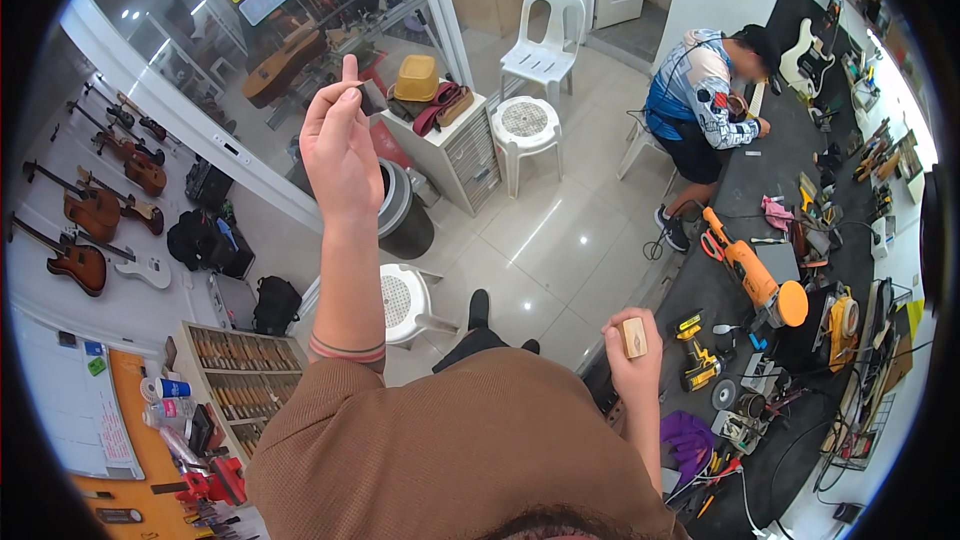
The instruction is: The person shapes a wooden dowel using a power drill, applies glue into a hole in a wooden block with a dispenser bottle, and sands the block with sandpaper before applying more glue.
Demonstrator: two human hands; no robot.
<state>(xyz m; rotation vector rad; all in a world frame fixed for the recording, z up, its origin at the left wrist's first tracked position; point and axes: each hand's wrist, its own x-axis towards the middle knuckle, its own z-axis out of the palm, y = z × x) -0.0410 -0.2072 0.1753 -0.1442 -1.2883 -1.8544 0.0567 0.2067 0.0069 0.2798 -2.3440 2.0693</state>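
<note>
L hand: left hand was raised high, index finger up, thumb and fingers pinched on a small dark flat piece.
Dark piece: sat at the L fingertips, up in the air, well apart from the bench.
R hand: right hand was lower, clenched round a small wooden block; pale end face of block showed above the fingers.
Block pos.: held just over the near edge of the dark workbench.
Wrist: striped band on L forearm; brown sleeve below.
Bench nr R hand: yellow-black drill, orange power tool, purple cloth, cables and small tools.
Floor: white round stool between the arms; grey bin behind L arm.
Further out: another person seated, bent over the far bench; white plastic chair; guitars on L wall.
</note>
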